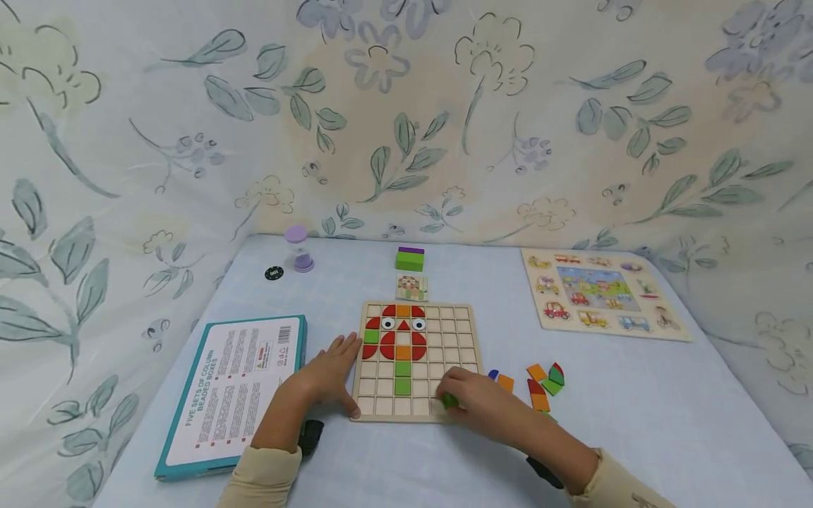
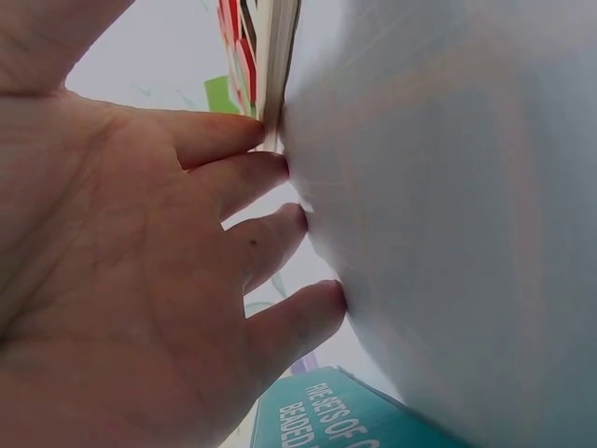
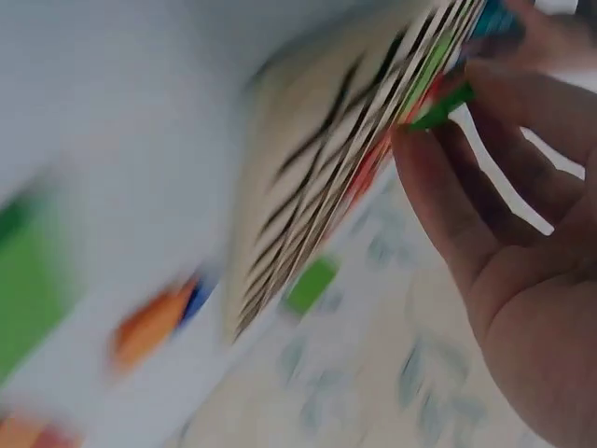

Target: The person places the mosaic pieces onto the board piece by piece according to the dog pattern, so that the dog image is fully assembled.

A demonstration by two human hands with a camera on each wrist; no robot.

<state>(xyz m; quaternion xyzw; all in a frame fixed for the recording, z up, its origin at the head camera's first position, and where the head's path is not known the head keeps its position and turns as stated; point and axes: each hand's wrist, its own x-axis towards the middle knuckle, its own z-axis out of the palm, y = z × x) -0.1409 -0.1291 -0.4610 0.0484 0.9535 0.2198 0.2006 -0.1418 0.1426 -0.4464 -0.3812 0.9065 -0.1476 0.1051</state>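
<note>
A wooden grid board (image 1: 449,353) lies flat, with red, orange, green and eye tiles set in its left and middle cells. My left hand (image 1: 327,374) rests at the board's left edge, fingers extended; the left wrist view shows its fingertips (image 2: 322,299) on the tablecloth, beside the board. Between thumb and finger, my right hand (image 1: 476,398) pinches a green tile (image 3: 443,107), held over the lower right cells. In the column below the face, two green tiles (image 1: 403,377) sit one under the other. Behind the board stands a small picture card (image 1: 412,287).
Loose tiles (image 1: 538,395) in orange, red and green lie right of the board. A teal-edged box (image 1: 238,395) is at left. Farther back are a purple sand timer (image 1: 300,250), a black chip (image 1: 274,273), a green block (image 1: 409,261) and a vehicle puzzle board (image 1: 603,293).
</note>
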